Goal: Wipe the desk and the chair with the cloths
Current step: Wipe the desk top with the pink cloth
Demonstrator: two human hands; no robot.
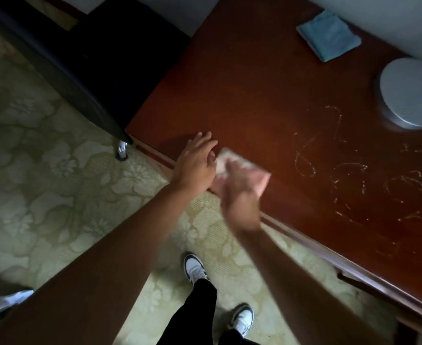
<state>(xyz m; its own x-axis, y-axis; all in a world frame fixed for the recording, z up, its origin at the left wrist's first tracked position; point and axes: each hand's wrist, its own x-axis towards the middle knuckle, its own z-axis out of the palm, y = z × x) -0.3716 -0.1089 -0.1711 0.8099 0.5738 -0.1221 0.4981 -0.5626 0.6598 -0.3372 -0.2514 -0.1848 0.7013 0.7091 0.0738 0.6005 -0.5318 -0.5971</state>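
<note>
A dark red wooden desk (267,95) runs from the upper middle to the lower right. A pink cloth (259,179) lies near its front edge, and my right hand (239,190) lies on top of it, blurred, so its fingers are hard to read. My left hand (196,163) hovers or rests just left of the cloth with fingers straight. Pale scribbled marks (354,170) cover the desk to the right of the cloth. A folded blue cloth (329,36) lies at the desk's far side. A black chair (63,58) stands to the left of the desk.
A round grey lamp base (411,93) stands on the desk at the right edge. The floor is a pale floral carpet (43,170). My feet in white shoes (195,268) stand close to the desk's front edge. A chrome chair leg (122,150) is near the desk corner.
</note>
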